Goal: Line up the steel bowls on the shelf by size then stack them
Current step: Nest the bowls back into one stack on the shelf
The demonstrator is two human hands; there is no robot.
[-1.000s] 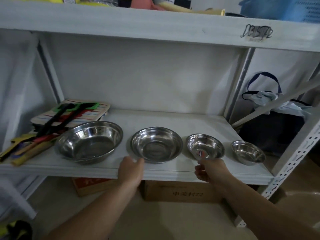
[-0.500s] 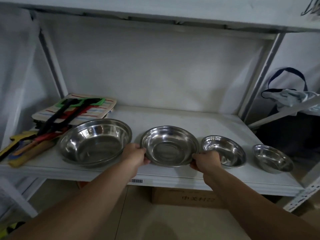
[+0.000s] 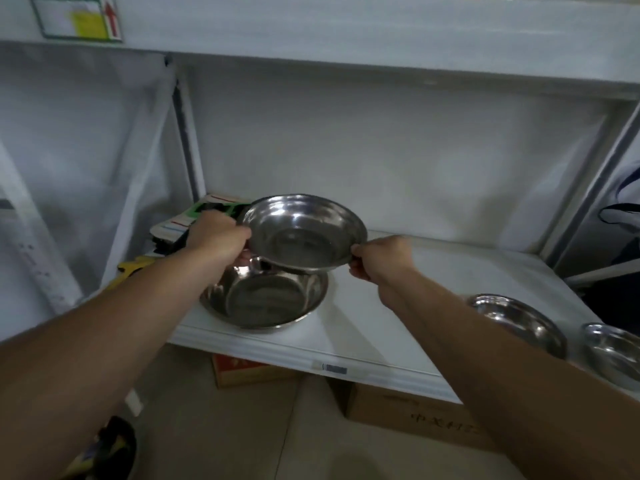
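Note:
The second-largest steel bowl (image 3: 301, 233) hangs tilted in the air above the largest steel bowl (image 3: 265, 299), which rests on the white shelf (image 3: 374, 327). My left hand (image 3: 216, 233) grips the lifted bowl's left rim and my right hand (image 3: 377, 256) pinches its right rim. Further right on the shelf sit the third bowl (image 3: 519, 320) and, at the frame's edge, the smallest bowl (image 3: 614, 348). My right forearm crosses in front of part of the third bowl.
A striped board with green and black utensils (image 3: 194, 216) lies behind my left hand, and yellow handles (image 3: 133, 268) stick out at the shelf's left. The upper shelf (image 3: 346, 32) hangs close overhead. Cardboard boxes (image 3: 408, 414) stand on the floor underneath.
Both hands closed on the second-largest bowl's rim, lifted it off the shelf and carried it left until it hung over the largest bowl. The view swung left.

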